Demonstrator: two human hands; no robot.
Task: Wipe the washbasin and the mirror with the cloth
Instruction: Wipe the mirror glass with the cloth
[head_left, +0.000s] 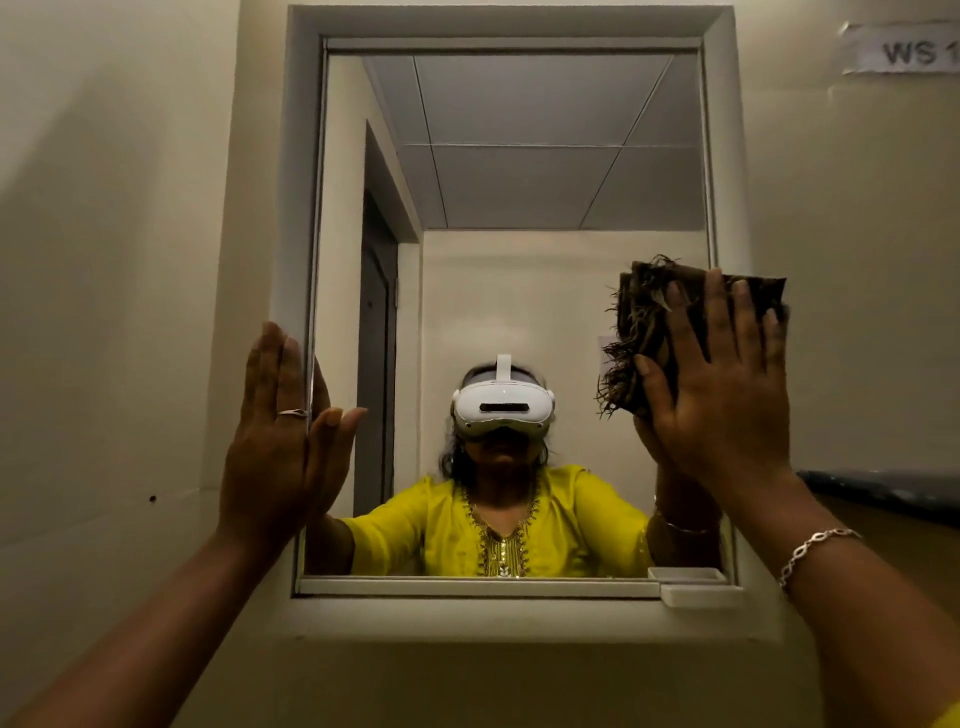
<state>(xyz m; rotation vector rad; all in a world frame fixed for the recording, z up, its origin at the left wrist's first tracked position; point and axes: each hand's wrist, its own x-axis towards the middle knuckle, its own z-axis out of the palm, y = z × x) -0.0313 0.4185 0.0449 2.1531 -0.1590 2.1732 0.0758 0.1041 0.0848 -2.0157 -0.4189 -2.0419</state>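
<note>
A framed wall mirror (519, 182) fills the middle of the head view. My right hand (727, 384) lies flat with spread fingers, pressing a dark, frayed cloth (644, 322) against the mirror's right edge and frame. My left hand (275, 431) rests flat and open on the mirror's left frame, fingers together and pointing up, a ring on one finger. Both hands and a person in a yellow top with a white headset show as reflections in the glass. The washbasin is out of view.
A small white ledge (701, 595) juts from the mirror's lower right corner. Cream walls surround the frame. A paper label (904, 49) is stuck high on the right wall. A dark counter edge (883, 491) runs along the right side.
</note>
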